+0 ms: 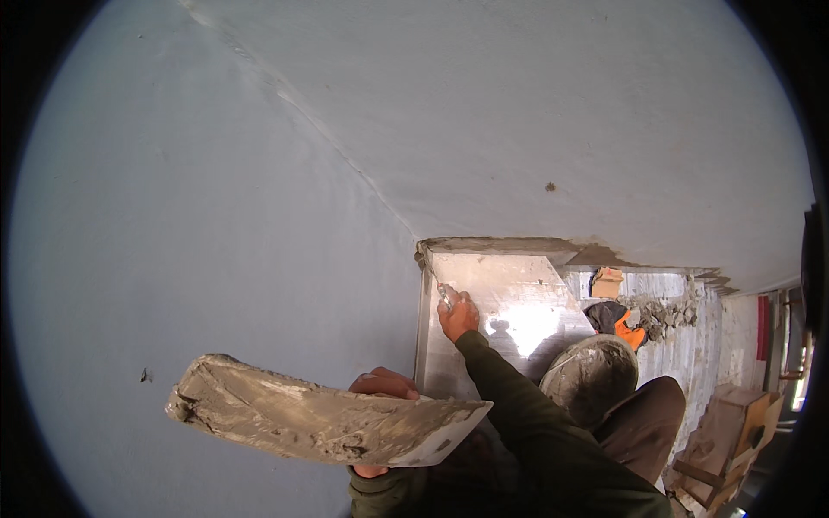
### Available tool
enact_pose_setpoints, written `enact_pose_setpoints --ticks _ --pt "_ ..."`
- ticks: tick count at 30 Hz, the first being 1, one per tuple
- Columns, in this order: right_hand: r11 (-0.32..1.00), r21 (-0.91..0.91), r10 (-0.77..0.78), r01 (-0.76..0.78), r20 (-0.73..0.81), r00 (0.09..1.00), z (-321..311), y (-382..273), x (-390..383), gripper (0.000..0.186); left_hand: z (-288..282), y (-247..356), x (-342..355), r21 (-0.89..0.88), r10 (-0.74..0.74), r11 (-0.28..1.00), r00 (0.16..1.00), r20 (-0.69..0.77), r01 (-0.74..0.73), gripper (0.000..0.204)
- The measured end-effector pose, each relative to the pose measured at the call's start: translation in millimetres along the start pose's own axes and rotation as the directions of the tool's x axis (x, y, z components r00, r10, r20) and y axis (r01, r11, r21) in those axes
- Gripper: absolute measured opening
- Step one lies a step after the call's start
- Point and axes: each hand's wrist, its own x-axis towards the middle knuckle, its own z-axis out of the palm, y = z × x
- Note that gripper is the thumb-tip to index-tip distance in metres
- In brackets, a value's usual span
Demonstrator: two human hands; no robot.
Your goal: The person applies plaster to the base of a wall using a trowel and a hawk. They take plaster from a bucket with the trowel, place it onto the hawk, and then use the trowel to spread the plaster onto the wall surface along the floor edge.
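Observation:
My left hand (384,382) is closed on a long, flat board (324,414) with wet grey mortar spread over it; the hand is partly hidden behind the board. My right hand (458,314) reaches out in a dark green sleeve, closed around the handle of a small trowel (445,297). Its thin blade points to the corner where the two walls meet the floor-level panel. I cannot make out the exact blade shape. Wet mortar (492,244) lines the base of the far wall, right by the tool. Under my right hand lies a pale, shiny panel (484,345).
Grey walls rise on the left (216,259) and far side (553,112). A mortar-stained bucket (596,375) stands beside my knee (643,423). Beyond it are a black and orange glove (629,328), mortar lumps (669,318), a brick-like block (606,282) and a wooden stand (734,432).

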Motion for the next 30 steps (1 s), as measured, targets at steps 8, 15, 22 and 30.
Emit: enact_pose_setpoints --ticks 8,15,22,30 --pt "0.992 -0.005 0.124 -0.124 0.098 0.987 -59 -19 -13 0.038 1 3 4 -0.021 0.013 1.0 1.0 0.024 -0.013 0.051" --pt "0.959 -0.124 0.282 -0.254 0.349 0.894 -70 -53 21 0.04 5 8 4 0.158 -0.078 0.984 0.995 -0.061 0.087 0.034" --pt "0.924 -0.131 0.383 -0.36 0.295 0.875 -58 -70 20 0.042 6 8 8 0.025 -0.004 1.0 1.0 0.03 0.003 0.041" --pt "0.958 -0.115 0.282 -0.262 0.214 0.935 -42 -51 18 0.037 13 6 12 -0.023 0.172 0.985 0.983 0.056 -0.171 0.049"
